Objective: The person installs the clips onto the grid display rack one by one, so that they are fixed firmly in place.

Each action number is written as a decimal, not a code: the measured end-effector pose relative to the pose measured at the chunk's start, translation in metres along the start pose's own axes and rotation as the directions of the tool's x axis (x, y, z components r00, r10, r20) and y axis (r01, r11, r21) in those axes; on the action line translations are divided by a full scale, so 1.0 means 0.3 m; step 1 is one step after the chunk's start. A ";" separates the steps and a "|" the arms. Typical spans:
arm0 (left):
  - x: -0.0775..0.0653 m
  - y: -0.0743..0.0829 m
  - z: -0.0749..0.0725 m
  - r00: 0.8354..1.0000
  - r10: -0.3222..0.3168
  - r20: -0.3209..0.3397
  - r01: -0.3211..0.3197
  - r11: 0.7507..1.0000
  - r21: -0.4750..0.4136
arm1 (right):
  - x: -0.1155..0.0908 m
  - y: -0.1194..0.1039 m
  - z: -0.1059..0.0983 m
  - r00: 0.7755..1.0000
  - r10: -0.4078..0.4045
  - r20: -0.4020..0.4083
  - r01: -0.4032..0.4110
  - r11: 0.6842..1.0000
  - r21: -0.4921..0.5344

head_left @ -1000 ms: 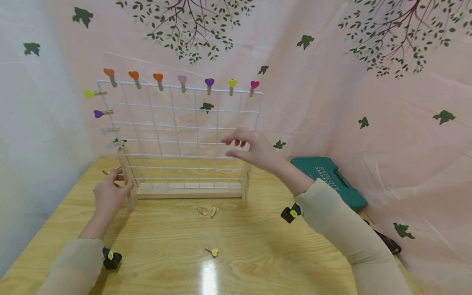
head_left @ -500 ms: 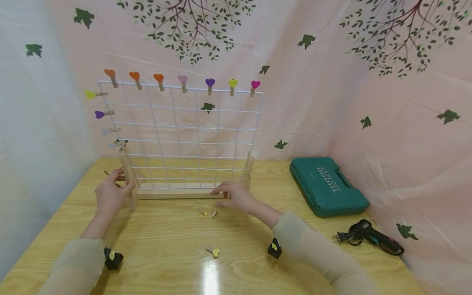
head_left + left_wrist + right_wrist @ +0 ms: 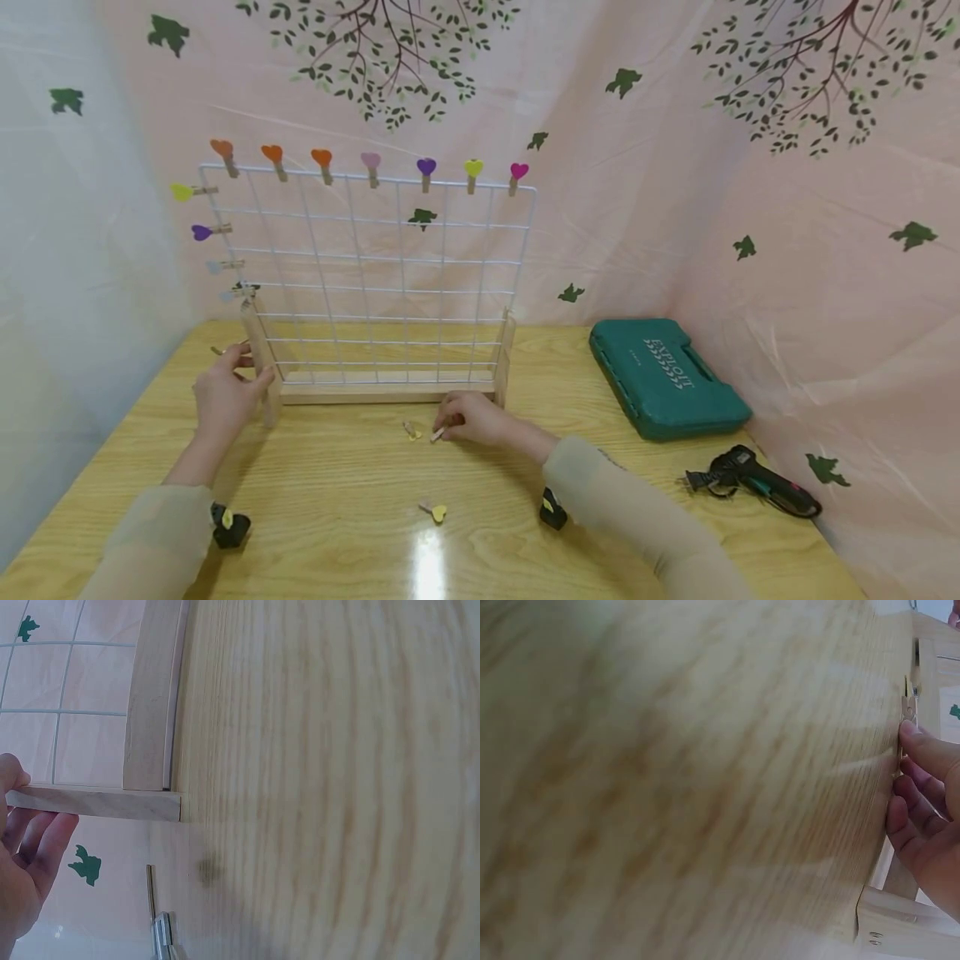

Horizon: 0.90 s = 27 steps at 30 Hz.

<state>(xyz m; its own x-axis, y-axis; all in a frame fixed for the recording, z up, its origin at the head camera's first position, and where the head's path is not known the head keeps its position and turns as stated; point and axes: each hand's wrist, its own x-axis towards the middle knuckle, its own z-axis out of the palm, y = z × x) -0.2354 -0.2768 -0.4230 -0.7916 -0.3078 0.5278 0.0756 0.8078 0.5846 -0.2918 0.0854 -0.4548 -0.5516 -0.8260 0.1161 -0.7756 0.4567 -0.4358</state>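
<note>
A white wire grid (image 3: 382, 250) stands in a wooden frame (image 3: 386, 393). Heart-topped clothespins clip along its top and left edges, such as a purple-heart clothespin (image 3: 426, 169). My left hand (image 3: 225, 396) grips the frame's left post (image 3: 97, 803), thumb on one side and fingers on the other. At the frame's front, my right hand (image 3: 476, 419) pinches a small wooden clothespin (image 3: 437, 436) at the tabletop; the fingers hide most of it. Just left lies another clothespin (image 3: 410, 430) with a yellow heart. Nearer the front is a yellow-heart clothespin (image 3: 437, 513).
A green tool case (image 3: 667, 379) lies on the right of the wooden table (image 3: 315, 517). In front of it is a black glue gun-like tool (image 3: 757, 483) with a plug. Behind the rack hangs a pink leaf-print curtain (image 3: 600, 208).
My right hand has come down from in front of the grid to the table and taken hold of a clothespin. The left hand has stayed on the post.
</note>
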 end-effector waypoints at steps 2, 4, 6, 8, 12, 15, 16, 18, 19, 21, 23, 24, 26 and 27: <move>0.001 0.000 0.000 1.000 0.000 0.001 0.000 1.000 -0.003 | 0.001 -0.002 -0.001 1.000 0.003 -0.006 -0.003 1.000 -0.009; 0.003 0.002 -0.002 1.000 0.003 0.003 -0.003 1.000 -0.008 | 0.000 -0.003 -0.002 1.000 0.009 -0.011 -0.009 1.000 -0.015; 0.003 0.004 -0.003 1.000 0.004 0.005 -0.004 1.000 -0.012 | -0.005 -0.010 -0.010 1.000 0.019 -0.014 -0.020 1.000 -0.002; 0.002 0.006 -0.005 1.000 0.000 0.009 0.000 1.000 -0.016 | -0.014 -0.025 -0.028 0.999 0.031 -0.017 -0.030 0.999 0.025; 0.001 0.004 -0.006 1.000 -0.011 0.014 0.012 1.000 -0.017 | -0.036 -0.068 -0.087 0.999 0.038 -0.032 -0.036 0.996 0.080; 0.000 0.001 -0.005 1.000 -0.011 0.015 0.012 1.000 -0.014 | -0.055 -0.099 -0.144 0.998 0.019 -0.059 -0.012 0.994 0.106; 0.001 0.001 -0.005 1.000 -0.010 0.014 0.010 1.000 -0.015 | -0.062 -0.110 -0.167 0.997 0.015 -0.072 -0.007 0.993 0.116; 0.002 -0.002 -0.003 1.000 -0.005 0.009 0.005 1.000 -0.013 | -0.075 -0.138 -0.221 0.995 0.016 -0.101 -0.002 0.990 0.139; 0.002 -0.003 -0.002 1.000 -0.002 0.006 0.002 1.000 -0.011 | -0.080 -0.148 -0.248 0.992 0.015 -0.124 0.003 0.990 0.141; 0.002 -0.003 -0.001 1.000 0.003 0.004 -0.003 1.000 -0.009 | -0.093 -0.169 -0.307 0.985 0.024 -0.172 0.000 0.991 0.137; 0.001 -0.002 -0.002 1.000 0.006 0.001 -0.006 1.000 -0.008 | -0.106 -0.185 -0.368 0.972 0.040 -0.231 -0.008 0.990 0.137; 0.000 -0.001 -0.003 1.000 0.004 0.004 -0.004 1.000 -0.009 | -0.113 -0.191 -0.398 0.965 0.054 -0.258 -0.015 0.989 0.149; -0.001 0.001 -0.005 1.000 0.000 0.009 0.000 1.000 -0.009 | -0.125 -0.200 -0.457 0.941 0.073 -0.331 -0.015 0.984 0.176; 0.000 0.002 -0.006 1.000 -0.003 0.012 0.003 1.000 -0.010 | -0.132 -0.203 -0.486 0.925 0.096 -0.367 -0.027 0.982 0.188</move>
<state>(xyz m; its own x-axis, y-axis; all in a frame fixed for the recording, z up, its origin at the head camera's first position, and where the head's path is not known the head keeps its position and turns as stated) -0.2341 -0.2773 -0.4216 -0.7993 -0.3041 0.5183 0.0789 0.8020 0.5921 -0.2674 0.1386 -0.3027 -0.6972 -0.5994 0.3933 -0.6888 0.4081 -0.5991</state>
